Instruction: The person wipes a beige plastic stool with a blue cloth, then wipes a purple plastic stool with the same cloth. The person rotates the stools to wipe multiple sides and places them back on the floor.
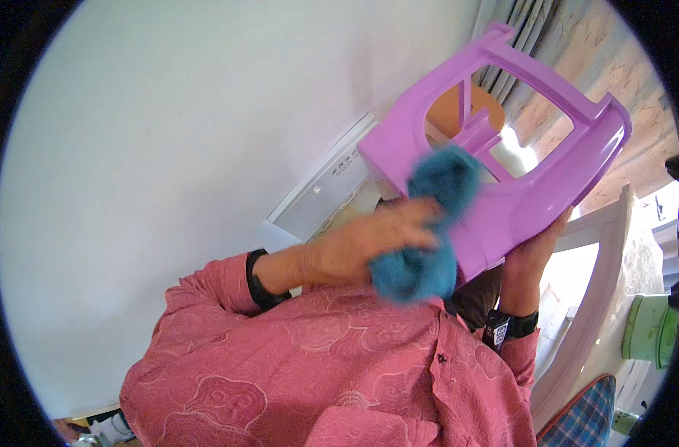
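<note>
My left hand (367,240) is blurred and grips a teal cloth (417,274), which bunches out on both sides of my fingers. The cloth lies over the near part of a purple plastic stool (406,123), hiding some of its surface. Tilted up before me, the stool shows a large framed opening with a brace inside, and its feet point away. My right hand (532,248) holds the stool by its lower right edge; most of those fingers are hidden behind it. Both wrists wear black bands.
A white wall (149,139) rises on the left, with a white panel bearing writing (328,184) at its foot. An orange round surface (487,106) shows through the stool. To the right are a pale curved frame (574,341), green containers (646,329) and a plaid cushion (585,416).
</note>
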